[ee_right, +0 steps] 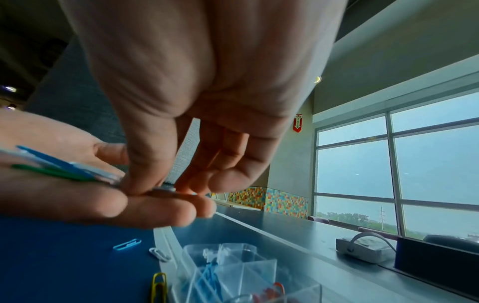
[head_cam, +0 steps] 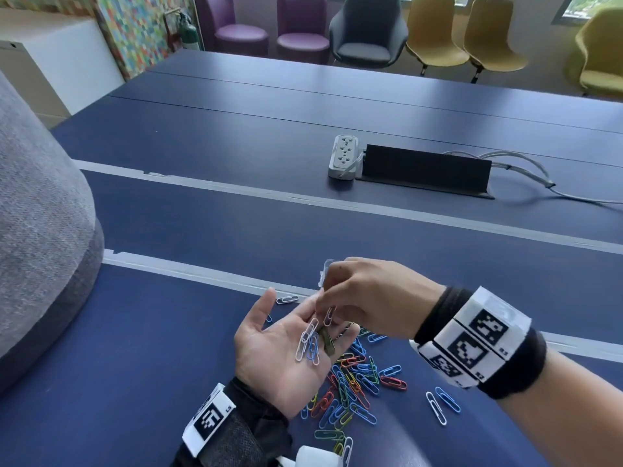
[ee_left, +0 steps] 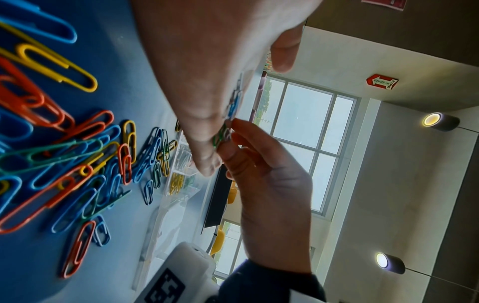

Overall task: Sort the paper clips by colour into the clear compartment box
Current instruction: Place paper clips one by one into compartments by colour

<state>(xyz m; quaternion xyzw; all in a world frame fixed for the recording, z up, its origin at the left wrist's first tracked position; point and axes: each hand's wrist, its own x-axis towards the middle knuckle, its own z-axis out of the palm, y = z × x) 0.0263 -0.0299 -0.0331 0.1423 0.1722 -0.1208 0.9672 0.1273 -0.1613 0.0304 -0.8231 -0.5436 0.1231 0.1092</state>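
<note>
My left hand (head_cam: 286,338) lies palm up over the blue table, fingers relaxed, with a few white, blue and green paper clips (head_cam: 312,342) resting on its palm. Just above it, my right hand (head_cam: 325,299) pinches a white paper clip (head_cam: 329,315) between thumb and fingertips at the left fingers. A pile of mixed coloured clips (head_cam: 354,382) lies on the table under and right of the left hand. The clear compartment box (ee_right: 246,276), with blue and red clips in its cells, sits beyond the hands. In the head view my right hand hides all but its corner (head_cam: 325,269).
A white power strip (head_cam: 343,156) and a black cable box (head_cam: 424,170) lie far back on the table. A grey upholstered seat back (head_cam: 40,214) rises at the left. Loose white and blue clips (head_cam: 441,404) lie to the right, and one white clip (head_cam: 287,299) lies by the pale strip.
</note>
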